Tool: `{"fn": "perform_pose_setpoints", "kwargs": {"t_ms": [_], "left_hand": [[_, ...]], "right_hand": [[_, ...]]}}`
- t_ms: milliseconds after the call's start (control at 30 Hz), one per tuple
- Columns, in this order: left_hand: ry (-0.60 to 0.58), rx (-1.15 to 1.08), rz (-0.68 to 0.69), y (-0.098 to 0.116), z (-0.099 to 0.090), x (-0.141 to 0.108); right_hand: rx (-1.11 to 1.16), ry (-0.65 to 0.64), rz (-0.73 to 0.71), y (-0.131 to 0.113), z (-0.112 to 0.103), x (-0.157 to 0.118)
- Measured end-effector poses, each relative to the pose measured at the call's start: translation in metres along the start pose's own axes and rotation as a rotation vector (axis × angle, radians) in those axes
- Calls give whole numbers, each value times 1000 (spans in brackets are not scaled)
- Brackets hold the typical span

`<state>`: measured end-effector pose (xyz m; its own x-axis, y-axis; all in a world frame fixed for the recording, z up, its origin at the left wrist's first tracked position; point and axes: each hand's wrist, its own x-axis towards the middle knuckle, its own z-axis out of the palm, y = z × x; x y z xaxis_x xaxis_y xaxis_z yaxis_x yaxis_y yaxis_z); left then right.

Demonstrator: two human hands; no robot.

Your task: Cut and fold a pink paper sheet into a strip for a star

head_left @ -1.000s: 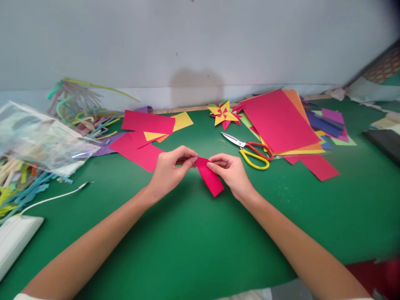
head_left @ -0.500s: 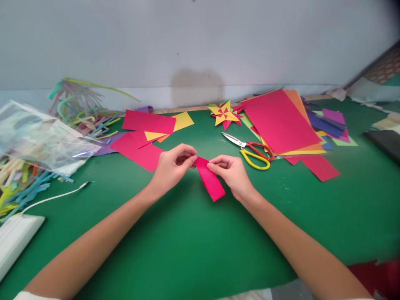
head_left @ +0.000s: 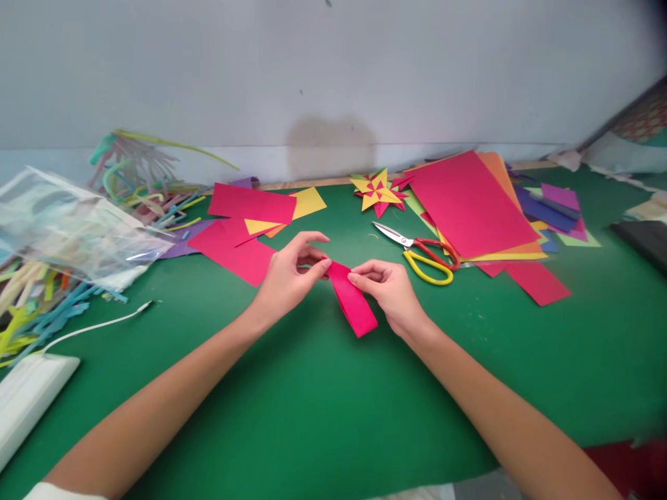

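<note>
A narrow folded red paper [head_left: 354, 303] is held between my two hands above the green table, its lower end hanging toward me. My left hand [head_left: 296, 272] pinches its upper left corner between thumb and a finger, with the index finger lifted. On the upper right edge, my right hand [head_left: 384, 286] grips the same paper with thumb and fingers. Scissors [head_left: 407, 242] with one red and one yellow handle lie partly open to the right of my hands. Behind them sits a yellow and red paper star [head_left: 376, 191].
Red sheets [head_left: 252, 202] and a yellow piece [head_left: 309, 202] lie behind my left hand. A stack of coloured sheets [head_left: 472, 205] is at the back right. At the left are a plastic bag [head_left: 78, 229], paper strips [head_left: 36, 326], a white cable and a white box [head_left: 39, 396].
My left index finger has lifted and straightened a little. Both hands still hold the red paper in nearly the same place. The whole view has shifted slightly.
</note>
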<state>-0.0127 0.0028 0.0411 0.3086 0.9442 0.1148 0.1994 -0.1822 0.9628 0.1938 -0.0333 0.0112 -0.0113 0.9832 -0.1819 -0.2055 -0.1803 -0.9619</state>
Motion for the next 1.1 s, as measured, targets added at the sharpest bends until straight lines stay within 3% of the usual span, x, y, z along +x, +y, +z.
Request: {"fn": "perform_pose_setpoints", "kwargs": {"t_ms": [200,600,1100], "left_hand": [[14,55,37,-5,-3,2],[-105,148,46,-2,7,-3],[-114,172,97,-3,7,-4]], "right_hand": [[5,-2,-6,1,0,-1],[-35,-29,-12,1,3,-2],[-134,-99,-45,6,2,-2]]}}
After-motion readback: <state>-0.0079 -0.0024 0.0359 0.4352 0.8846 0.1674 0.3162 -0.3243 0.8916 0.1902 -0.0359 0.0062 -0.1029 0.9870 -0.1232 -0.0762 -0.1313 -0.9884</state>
